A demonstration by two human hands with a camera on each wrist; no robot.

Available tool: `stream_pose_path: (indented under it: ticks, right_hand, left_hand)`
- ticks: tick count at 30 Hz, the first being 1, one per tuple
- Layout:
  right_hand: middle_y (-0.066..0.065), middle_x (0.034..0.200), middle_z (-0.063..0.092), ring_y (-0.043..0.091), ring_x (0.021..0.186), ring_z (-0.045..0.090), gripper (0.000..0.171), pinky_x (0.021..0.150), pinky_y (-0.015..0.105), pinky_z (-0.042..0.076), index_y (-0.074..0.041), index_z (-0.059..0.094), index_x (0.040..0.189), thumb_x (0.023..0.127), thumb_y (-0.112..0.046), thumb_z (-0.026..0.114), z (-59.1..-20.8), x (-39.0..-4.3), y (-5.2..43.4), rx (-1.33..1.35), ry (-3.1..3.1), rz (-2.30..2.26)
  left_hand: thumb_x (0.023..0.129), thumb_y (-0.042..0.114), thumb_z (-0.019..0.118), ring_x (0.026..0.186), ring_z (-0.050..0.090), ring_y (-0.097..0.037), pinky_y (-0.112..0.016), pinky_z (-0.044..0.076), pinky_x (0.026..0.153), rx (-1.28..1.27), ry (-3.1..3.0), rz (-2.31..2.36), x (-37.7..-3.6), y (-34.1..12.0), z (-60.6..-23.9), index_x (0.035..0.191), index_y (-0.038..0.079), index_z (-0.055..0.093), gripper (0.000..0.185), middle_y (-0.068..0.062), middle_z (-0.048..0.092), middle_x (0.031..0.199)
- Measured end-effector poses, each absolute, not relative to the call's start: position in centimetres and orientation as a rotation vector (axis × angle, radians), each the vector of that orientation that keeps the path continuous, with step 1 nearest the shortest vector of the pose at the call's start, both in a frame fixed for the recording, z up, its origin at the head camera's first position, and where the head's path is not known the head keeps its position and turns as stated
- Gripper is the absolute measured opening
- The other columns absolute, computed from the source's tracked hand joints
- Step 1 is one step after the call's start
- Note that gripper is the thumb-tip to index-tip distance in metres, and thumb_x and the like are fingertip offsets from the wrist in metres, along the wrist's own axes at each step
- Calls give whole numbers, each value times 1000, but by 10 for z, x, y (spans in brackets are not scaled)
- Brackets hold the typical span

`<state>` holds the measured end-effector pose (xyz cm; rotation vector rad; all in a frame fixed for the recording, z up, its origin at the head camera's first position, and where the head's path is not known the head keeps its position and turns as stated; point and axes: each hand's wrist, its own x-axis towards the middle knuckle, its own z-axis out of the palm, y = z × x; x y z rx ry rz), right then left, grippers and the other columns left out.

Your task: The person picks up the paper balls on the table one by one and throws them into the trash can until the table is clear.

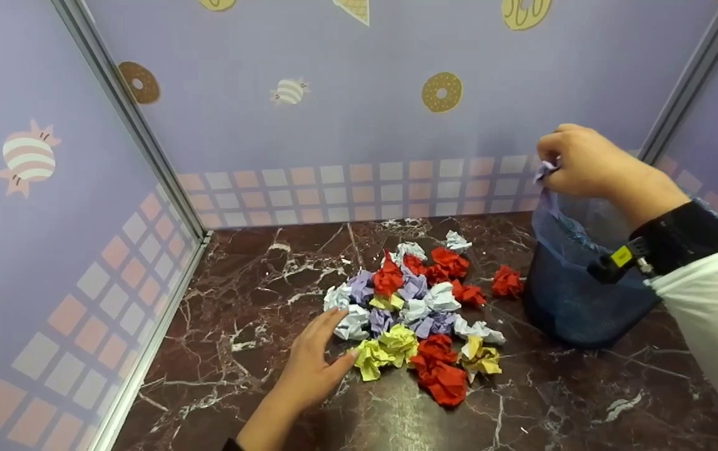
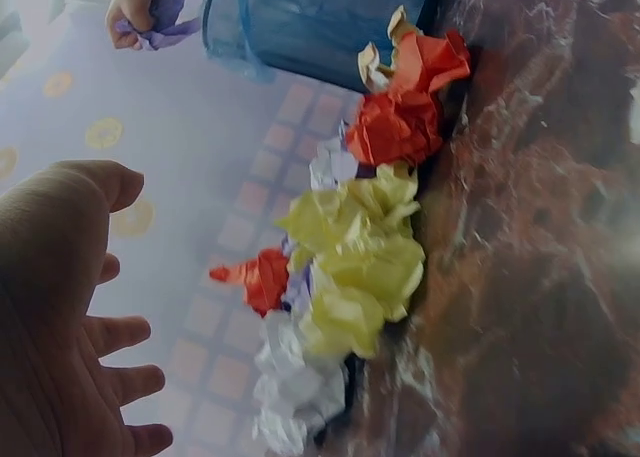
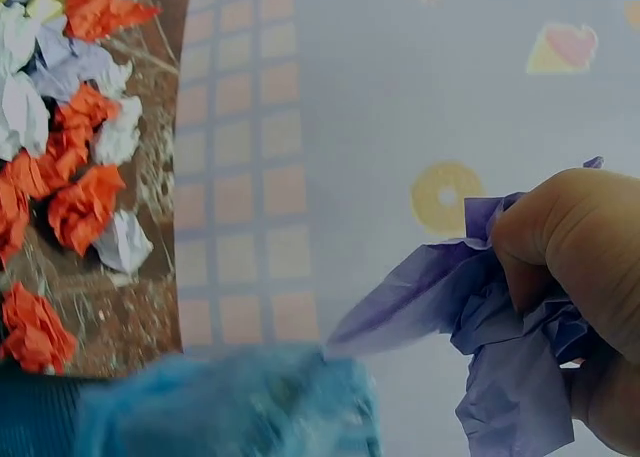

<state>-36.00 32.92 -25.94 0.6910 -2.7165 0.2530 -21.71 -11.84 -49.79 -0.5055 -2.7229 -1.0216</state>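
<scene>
Fingers of right hand pinch purple paper wad above blue bin; left hand (fingers spread) beside pile on desk.

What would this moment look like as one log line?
right hand: holds purple paper over bin | left hand: open by paper balls

Lilac walls printed with donuts; dark marble tabletop; metal corner posts.

It was a staged booth, not a lived-in room: lavender panels printed with doughnuts and sweets met in metal corner posts around a dark marble-patterned tabletop.
</scene>
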Motion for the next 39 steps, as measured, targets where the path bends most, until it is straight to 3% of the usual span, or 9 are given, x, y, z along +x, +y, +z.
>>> stream_pose_path:
  ticks: [11, 18, 26, 39]
  right_hand:
    - [12, 79, 52, 27, 75, 45, 16, 61, 38, 33, -9, 55, 73, 65, -3, 68, -251, -356, 390, 533, -2721, 227]
    - [21, 85, 57, 34, 78, 50, 17, 60, 40, 37, -6, 58, 80, 67, -4, 67, -256, -354, 428, 368, -2829, 251]
    - [12, 76, 57, 25, 66, 49, 21, 54, 35, 36, -6, 59, 87, 68, -9, 70, -274, -347, 452, 255, -2896, 261]
    - [32, 99, 61, 37, 79, 58, 37, 57, 36, 43, 1, 57, 105, 74, -13, 71, -291, -348, 456, 248, -2989, 396]
  left_hand:
    - [91, 53, 57, 143, 30, -24, -59, 25, 112, -791, -2733, -956, -223, -57, -470, 151, 32, 31, 68, 7, 24, 158]
    - [91, 62, 48, 144, 27, -26, -58, 23, 114, -932, -2745, -897, -225, -20, -464, 151, 40, 26, 67, 10, 18, 160]
    - [93, 60, 47, 143, 29, -21, -58, 28, 112, -1058, -2686, -849, -222, 2, -459, 152, 35, 27, 68, 7, 20, 160]
    - [92, 59, 50, 142, 32, -21, -60, 31, 108, -1078, -2662, -857, -222, 3, -467, 152, 39, 25, 67, 6, 25, 158]
